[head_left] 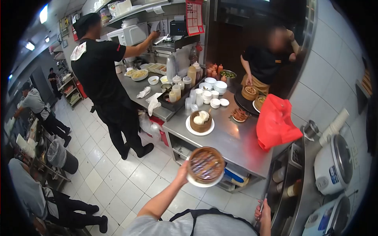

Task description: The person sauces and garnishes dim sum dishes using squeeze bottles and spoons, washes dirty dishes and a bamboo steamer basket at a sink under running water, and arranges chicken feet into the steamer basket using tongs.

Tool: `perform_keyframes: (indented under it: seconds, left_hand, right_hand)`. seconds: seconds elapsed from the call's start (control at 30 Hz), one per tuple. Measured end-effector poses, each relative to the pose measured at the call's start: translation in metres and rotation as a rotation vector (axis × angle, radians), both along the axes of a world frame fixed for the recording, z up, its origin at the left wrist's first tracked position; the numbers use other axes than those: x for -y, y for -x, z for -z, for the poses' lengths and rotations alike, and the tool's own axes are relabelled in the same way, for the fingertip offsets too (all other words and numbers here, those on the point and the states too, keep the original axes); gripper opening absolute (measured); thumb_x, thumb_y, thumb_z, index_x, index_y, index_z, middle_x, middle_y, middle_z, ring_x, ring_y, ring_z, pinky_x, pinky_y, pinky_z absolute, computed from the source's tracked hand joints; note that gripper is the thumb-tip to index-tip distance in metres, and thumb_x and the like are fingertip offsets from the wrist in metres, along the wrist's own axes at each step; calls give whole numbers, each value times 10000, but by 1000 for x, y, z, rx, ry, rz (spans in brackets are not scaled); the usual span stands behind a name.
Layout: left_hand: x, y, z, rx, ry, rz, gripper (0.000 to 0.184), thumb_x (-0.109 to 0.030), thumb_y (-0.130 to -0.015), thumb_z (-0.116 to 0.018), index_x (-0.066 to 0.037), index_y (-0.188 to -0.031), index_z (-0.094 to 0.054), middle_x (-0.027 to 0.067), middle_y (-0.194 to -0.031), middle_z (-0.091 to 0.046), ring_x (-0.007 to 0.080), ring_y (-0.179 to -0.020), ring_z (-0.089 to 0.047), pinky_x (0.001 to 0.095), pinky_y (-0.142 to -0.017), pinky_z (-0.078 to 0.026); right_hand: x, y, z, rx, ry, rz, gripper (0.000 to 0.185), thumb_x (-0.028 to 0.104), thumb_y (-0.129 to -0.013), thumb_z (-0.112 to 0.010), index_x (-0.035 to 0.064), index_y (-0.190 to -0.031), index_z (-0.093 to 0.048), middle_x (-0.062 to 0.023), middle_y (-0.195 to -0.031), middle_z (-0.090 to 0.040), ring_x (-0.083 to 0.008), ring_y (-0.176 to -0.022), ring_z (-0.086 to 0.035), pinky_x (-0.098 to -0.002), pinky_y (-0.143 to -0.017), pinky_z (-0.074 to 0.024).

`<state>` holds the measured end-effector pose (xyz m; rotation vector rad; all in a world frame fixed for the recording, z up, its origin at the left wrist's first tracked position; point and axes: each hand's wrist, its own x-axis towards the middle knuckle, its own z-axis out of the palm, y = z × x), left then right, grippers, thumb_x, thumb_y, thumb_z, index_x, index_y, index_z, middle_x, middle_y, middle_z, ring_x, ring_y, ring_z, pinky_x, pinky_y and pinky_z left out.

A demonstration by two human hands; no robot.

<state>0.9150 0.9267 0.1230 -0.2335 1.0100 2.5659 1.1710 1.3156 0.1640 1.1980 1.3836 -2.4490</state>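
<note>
My left hand (182, 175) grips the rim of a white plate (208, 184) in front of me. A round bamboo steamer (206, 164) with a slatted brown top sits on that plate. Low on the right, the fingers of my right hand (264, 212) are wrapped round a long slim metal utensil (261, 205), its kind hard to make out. Beyond my left hand, on the steel counter, another bamboo steamer (200, 122) with white buns (201, 117) stands on a white plate (193, 132).
The steel counter (230, 145) bears small bowls (219, 87), squeeze bottles (177, 89) and a red bag (277, 122). One person (100, 70) stands left; another (262, 65) touches a steamer (249, 92) across the counter. Rice cookers (334, 167) line the right.
</note>
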Motion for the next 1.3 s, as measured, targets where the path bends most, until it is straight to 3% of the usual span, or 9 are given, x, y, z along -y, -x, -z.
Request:
perform_keyframes:
  seconds: [0.3, 0.53, 0.6, 0.7, 0.83, 1.0, 1.07, 1.13, 1.3]
  left_hand:
    - [-155, 153, 24, 36, 57, 148, 445, -338, -1001, -261, -19, -1253, -440, 155, -1221, -525, 256, -1097, -527, 399, -978, -421]
    - [-173, 205, 33, 132, 298, 166, 503, -398, -981, -279, -11, -1259, -440, 161, -1234, -517, 265, -1110, -515, 420, -1001, -391]
    - [-172, 223, 52, 151, 166, 184, 480, -377, -985, -287, -10, -1245, -455, 153, -1189, -542, 249, -1082, -528, 396, -979, -405]
    - [-166, 242, 78, -15, 577, 115, 464, -361, -987, -338, 28, -1184, -496, 130, -1138, -571, 197, -1063, -528, 338, -928, -412]
    - [-148, 250, 45, -4, 802, 270, 528, -389, -975, -371, 41, -1272, -448, 137, -1197, -549, 208, -1119, -493, 315, -969, -367]
    - [-125, 256, -12, -293, 1211, 678, 585, -391, -956, -408, 54, -1334, -366, 200, -1338, -425, 264, -1248, -404, 312, -1033, -309]
    - [-110, 263, -40, -333, 1174, 718, 601, -401, -944, -429, 45, -1340, -356, 261, -1353, -361, 338, -1264, -373, 363, -1052, -281]
    - [-94, 277, -73, -338, 903, 902, 501, -302, -960, -445, -26, -1369, -354, 149, -1335, -444, 250, -1253, -405, 324, -1030, -316]
    - [-65, 312, -111, -225, 638, 954, 466, -286, -966, -447, -72, -1371, -363, 94, -1286, -487, 197, -1198, -451, 311, -983, -361]
  right_hand:
    - [-60, 179, -17, -177, -155, -95, 317, 379, -913, -515, 71, -970, -565, -31, -697, -541, -159, -505, -499, -319, -428, -410]
    - [-75, 359, -48, -172, 44, -628, 353, 413, -951, -416, 88, -866, -526, -13, -486, -443, -105, -319, -368, -265, -327, -331]
    - [-73, 401, -45, -54, 47, -617, 394, 461, -940, -421, 78, -936, -517, -4, -491, -424, -102, -331, -358, -264, -329, -317]
    - [-66, 457, -17, 83, 12, -609, 407, 472, -926, -454, 75, -995, -507, 1, -513, -412, -103, -352, -361, -269, -333, -312]
    - [-55, 507, 16, 160, 16, -539, 399, 458, -919, -480, 67, -985, -518, -6, -581, -448, -109, -356, -369, -276, -343, -320]
    - [-48, 549, 24, 207, -52, -521, 337, 396, -928, -496, 62, -934, -537, -14, -702, -506, -118, -478, -470, -268, -402, -354]
    - [-45, 557, 28, 237, -43, -505, 322, 384, -932, -492, 65, -926, -535, -13, -698, -508, -115, -505, -482, -262, -416, -362]
    - [-42, 565, 31, 264, -37, -496, 307, 371, -936, -488, 68, -919, -534, -12, -695, -510, -113, -532, -494, -256, -431, -369]
    - [-40, 578, 35, 322, 11, -385, 295, 355, -944, -475, 71, -879, -520, -3, -675, -495, -111, -516, -470, -250, -430, -356]
